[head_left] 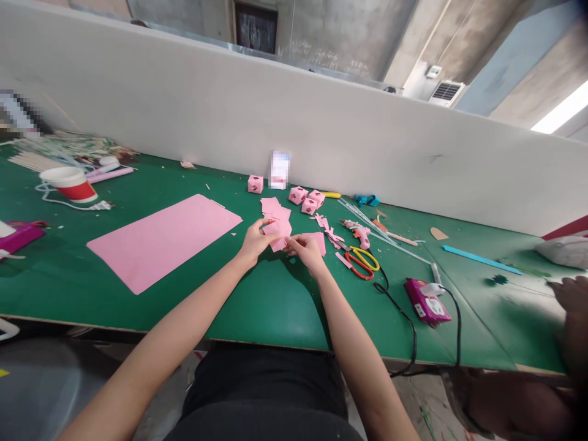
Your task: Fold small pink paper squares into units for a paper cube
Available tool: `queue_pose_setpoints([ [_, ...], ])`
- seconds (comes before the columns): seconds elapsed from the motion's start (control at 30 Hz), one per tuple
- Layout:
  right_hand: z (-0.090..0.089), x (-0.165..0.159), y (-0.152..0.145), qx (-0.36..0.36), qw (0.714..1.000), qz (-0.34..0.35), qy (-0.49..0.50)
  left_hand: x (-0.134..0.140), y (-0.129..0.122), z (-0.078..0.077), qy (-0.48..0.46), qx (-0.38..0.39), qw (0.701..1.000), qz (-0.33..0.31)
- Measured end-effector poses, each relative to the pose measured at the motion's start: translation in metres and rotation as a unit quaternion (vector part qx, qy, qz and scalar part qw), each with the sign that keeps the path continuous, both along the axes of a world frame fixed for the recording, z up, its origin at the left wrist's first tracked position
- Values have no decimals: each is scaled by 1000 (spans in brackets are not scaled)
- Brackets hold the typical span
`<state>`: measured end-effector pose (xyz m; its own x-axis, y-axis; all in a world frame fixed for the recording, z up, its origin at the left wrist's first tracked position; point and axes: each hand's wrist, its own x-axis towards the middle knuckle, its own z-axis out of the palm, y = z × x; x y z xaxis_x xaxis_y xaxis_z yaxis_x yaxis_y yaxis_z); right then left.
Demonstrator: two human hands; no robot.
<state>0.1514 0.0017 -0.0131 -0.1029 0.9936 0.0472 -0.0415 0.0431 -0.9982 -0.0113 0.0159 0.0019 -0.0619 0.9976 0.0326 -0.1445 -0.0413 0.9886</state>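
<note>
Between my two hands is a small pink paper piece point(278, 231) with folded or cut edges, raised a little above the green table. My left hand point(255, 240) pinches its left side with thumb and fingers. My right hand point(304, 248) grips its lower right edge, fingertips pressed together. Just beyond lie more pink paper squares point(270, 204), and another pink piece point(318, 241) is partly hidden behind my right hand. Farther back sit several pink paper cubes point(255, 184) with dark cut-out openings. A large pink sheet point(165, 242) lies flat to the left.
Right of my hands are scissors point(362, 262), pink paper scraps point(328, 229) and a pink glue gun point(359, 234) with a black cord. A purple power box point(427, 301) stands nearer the edge. A phone point(279, 169) leans on the partition; a paper cup point(68, 184) stands left. Another person's hand point(572, 297) is far right.
</note>
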Motion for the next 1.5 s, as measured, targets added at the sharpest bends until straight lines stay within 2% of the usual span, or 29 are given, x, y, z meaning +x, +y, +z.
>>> queue_pose_setpoints([
  [0.2,0,-1,0,12,1000,5,-26,0,1,0,6,4,1000,12],
  [0.4,-1,1,0,9,997,39,-64,-1,2,0,3,-2,1000,21],
  [0.63,-3,-1,1,23,997,37,-64,-1,3,-2,-4,0,1000,31],
  [0.77,-3,-2,1,25,998,13,-60,-2,4,-4,-1,3,1000,31],
  [0.97,-5,-1,4,44,995,-74,-46,-2,2,-4,-9,-20,999,-23],
  [1.17,-6,2,6,60,994,-77,-57,-2,1,-6,17,-29,997,-64],
  [1.33,-7,5,6,111,986,-60,-112,-3,2,-8,66,6,997,-41],
  [1.5,-6,2,5,83,990,-52,-97,-4,-1,-3,80,9,997,-11],
])
